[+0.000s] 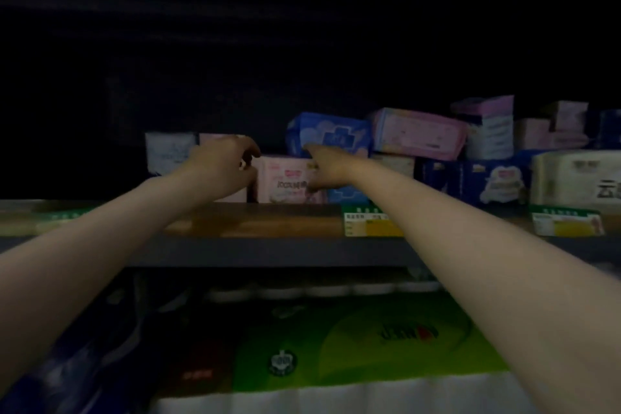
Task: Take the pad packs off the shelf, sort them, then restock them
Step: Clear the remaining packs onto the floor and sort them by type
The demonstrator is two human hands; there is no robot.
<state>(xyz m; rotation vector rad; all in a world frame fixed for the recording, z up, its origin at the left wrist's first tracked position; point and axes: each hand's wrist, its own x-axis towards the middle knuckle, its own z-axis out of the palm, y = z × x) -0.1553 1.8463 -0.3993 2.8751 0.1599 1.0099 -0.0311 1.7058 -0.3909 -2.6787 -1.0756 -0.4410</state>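
A dim wooden shelf (268, 222) is stocked with pad packs. A pink pack (285, 183) is flanked by the left hand (223, 161), loosely curled, and seemingly touched by the right hand (324, 166); its grip cannot be told. Price tags (369, 220) are fixed along the near edge.

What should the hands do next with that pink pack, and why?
Probably close both hands on the pink pack and lift it off the shelf: the left hand and right hand already flank it, and a blue pack sits above.
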